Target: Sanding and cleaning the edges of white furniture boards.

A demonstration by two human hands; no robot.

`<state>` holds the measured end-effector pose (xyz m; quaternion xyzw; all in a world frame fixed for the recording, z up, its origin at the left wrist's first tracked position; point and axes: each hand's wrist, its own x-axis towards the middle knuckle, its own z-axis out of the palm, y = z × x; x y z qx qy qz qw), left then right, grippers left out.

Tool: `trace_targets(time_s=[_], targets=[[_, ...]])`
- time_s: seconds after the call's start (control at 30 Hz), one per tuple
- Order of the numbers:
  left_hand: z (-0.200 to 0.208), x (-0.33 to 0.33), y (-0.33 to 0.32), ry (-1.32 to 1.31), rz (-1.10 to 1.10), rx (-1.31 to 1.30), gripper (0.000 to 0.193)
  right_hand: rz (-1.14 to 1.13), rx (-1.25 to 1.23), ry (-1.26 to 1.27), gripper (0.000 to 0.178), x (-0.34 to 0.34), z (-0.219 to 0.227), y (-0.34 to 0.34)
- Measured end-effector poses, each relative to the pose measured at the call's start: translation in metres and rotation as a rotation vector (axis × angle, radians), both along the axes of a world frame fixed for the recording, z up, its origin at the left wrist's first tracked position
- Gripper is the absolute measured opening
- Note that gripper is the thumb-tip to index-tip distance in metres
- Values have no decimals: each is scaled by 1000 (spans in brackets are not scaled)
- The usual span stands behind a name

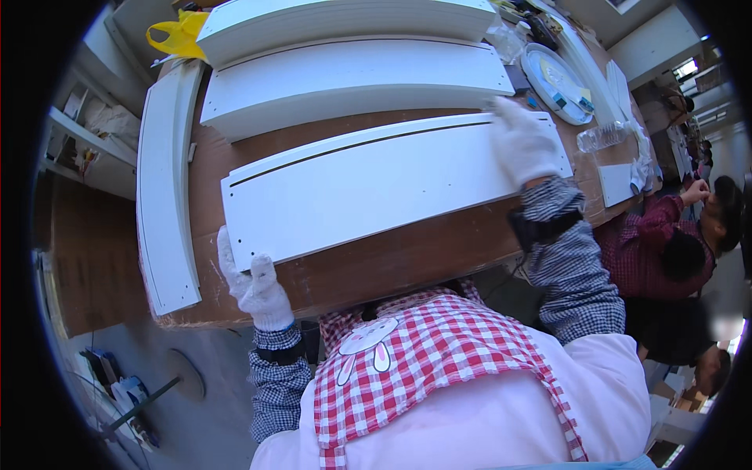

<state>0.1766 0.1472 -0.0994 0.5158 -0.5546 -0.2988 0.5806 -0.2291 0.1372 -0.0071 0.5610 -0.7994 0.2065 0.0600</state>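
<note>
A long white panel (376,188) with a dark groove along its far edge and small holes at its ends lies at a slant on the brown tabletop. My left hand (262,294), in a white glove, grips the panel's near left corner, its thumb and fingers on either side of that corner. Over the right end of the panel is my right hand (526,145), also gloved. Motion blurs its fingers, so whether they touch or hold anything does not show. Beyond this panel stands a stack of similar white panels (360,78).
Another white panel (166,196) lies along the table's left side. At the right are a round white tray (560,86), a clear plastic bottle (601,137) and a small white board (617,184). A yellow bag (178,35) sits far left. Co-workers (666,243) are at the right.
</note>
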Motion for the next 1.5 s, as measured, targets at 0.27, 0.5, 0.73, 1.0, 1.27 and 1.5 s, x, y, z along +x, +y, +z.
trace_targets(time_s=[0.27, 0.5, 0.73, 1.0, 1.27, 1.5], targets=[[-6, -5, -5, 61, -18, -90, 77, 222, 16, 150, 30, 87, 1, -20], [-2, -5, -2, 324, -91, 116, 88, 696, 279, -17, 30, 280, 15, -75], [-5, -2, -6, 222, -74, 61, 81, 764, 278, -122, 30, 258, 16, -86], [-6, -1, -8, -24, -24, -58, 86, 620, 295, 115, 33, 265, 18, -91], [-11, -2, -8, -11, -46, -18, 81, 743, 220, 3, 31, 263, 13, -109], [2, -5, -10, 24, -63, 23, 79, 878, 192, 22, 31, 269, 20, -119]])
